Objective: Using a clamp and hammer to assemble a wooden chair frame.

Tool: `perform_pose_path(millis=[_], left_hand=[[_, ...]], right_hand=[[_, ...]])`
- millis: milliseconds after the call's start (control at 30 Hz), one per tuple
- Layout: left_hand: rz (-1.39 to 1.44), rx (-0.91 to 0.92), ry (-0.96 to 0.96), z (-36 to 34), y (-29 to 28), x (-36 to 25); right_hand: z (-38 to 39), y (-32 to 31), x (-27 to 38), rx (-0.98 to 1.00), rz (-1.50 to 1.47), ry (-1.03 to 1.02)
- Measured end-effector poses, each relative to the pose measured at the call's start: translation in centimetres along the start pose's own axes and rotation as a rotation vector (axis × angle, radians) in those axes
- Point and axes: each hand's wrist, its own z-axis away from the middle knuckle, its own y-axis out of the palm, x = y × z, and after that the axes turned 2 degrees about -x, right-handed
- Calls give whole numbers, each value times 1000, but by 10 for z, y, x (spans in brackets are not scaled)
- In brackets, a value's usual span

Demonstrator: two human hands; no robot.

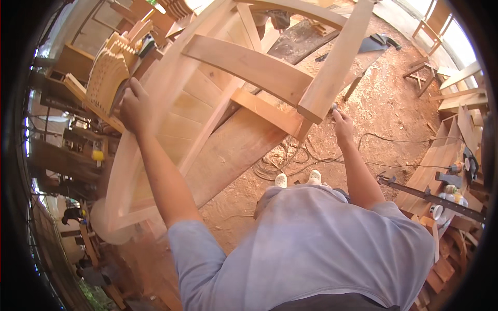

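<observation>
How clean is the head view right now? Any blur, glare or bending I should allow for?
Head view: the chair frame is motion-smeared along its left rail, where the left hand grips; the right hand under the leg end is sharper. Daylight blows out the top right corner. Fisheye bends straight rails toward the rim, and a black ring cuts the edges. The sawdust floor is evenly lit.

- One view only, from a camera worn on the person's head, looking steeply down over the chest and both forearms.
- It sits close: the wooden chair frame (233, 88) fills the upper middle, near the lens.
- The sawdust floor (384, 109) lies farther below, with the shoes (298, 179) seen straight down.
- The fisheye bends straight edges toward a dark round rim.
</observation>
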Motion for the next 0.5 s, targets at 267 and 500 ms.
perform_pose_path(millis=[267, 500], left_hand=[[-81, 90, -22, 24, -20, 42], [-7, 4, -137, -2, -2, 51]], right_hand=[[59, 96, 44, -37, -426, 61], [40, 141, 31, -254, -588, -196]])
